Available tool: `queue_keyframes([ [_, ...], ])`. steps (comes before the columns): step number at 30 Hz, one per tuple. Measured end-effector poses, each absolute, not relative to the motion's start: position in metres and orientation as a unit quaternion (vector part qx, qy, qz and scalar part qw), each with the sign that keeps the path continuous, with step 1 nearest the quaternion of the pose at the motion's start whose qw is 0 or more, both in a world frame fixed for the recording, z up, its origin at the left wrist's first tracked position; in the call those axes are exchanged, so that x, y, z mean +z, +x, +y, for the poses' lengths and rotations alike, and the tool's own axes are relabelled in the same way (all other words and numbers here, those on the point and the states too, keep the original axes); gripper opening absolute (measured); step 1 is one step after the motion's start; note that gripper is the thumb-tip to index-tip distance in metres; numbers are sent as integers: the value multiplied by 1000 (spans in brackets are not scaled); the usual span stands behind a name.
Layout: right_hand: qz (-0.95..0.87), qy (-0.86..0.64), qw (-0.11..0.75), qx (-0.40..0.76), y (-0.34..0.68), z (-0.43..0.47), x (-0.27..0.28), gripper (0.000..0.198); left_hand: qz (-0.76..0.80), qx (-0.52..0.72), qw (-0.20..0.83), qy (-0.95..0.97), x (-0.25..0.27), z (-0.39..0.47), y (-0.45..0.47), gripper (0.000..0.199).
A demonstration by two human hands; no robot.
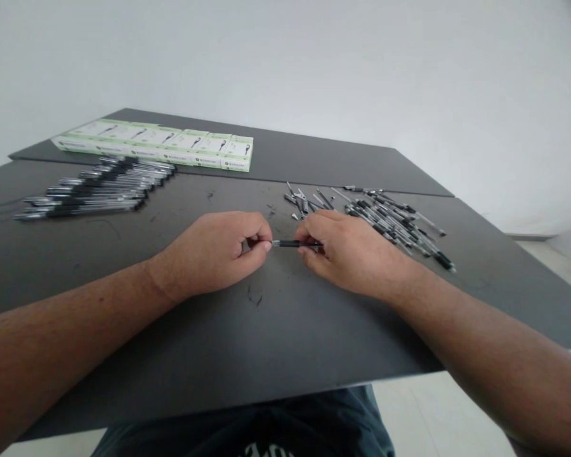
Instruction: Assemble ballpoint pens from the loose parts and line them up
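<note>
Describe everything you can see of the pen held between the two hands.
The pen is slim, with a black length that looks like plastic or rubber and a paler, shiny section towards its left end. It lies roughly level, crosswise in front of the person, above the dark tabletop. The left hand pinches it at the pale end; the right hand grips the black part. Its left tip is hidden.

The left hand [231, 247] hides one end of the pen [290, 244], the right hand [342, 251] the other. I can't read the tiny print [185, 157] on the boxes [155, 145] near the far left corner of the desk [209, 349]. Below its near edge, lettering [251, 450] on the clothing [323, 425] is cut off.
</note>
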State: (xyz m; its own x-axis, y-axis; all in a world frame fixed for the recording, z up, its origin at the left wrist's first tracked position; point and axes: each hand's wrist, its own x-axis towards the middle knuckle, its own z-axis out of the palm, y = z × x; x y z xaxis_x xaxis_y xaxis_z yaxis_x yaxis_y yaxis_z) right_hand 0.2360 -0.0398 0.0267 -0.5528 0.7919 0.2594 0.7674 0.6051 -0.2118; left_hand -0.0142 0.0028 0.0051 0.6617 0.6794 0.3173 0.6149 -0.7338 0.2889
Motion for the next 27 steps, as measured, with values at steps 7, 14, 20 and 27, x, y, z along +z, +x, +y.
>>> queue_keyframes([
  [7, -881, -445, 154, 45, 237, -39, 27, 15, 362, 218, 87, 902, 5, 5, -15, 15],
  [14, -870, -455, 185, 47, 237, -38, 25, 14, 362, 219, 89, 901, 5, 5, -16, 16],
  [20, -884, -435, 166, 52, 238, -37, 26, 16, 357, 216, 89, 905, 6, 5, -16, 17],
  [27, -869, -450, 196, 70, 240, -35, 25, 6, 359, 210, 90, 905, 6, 5, -16, 17],
])
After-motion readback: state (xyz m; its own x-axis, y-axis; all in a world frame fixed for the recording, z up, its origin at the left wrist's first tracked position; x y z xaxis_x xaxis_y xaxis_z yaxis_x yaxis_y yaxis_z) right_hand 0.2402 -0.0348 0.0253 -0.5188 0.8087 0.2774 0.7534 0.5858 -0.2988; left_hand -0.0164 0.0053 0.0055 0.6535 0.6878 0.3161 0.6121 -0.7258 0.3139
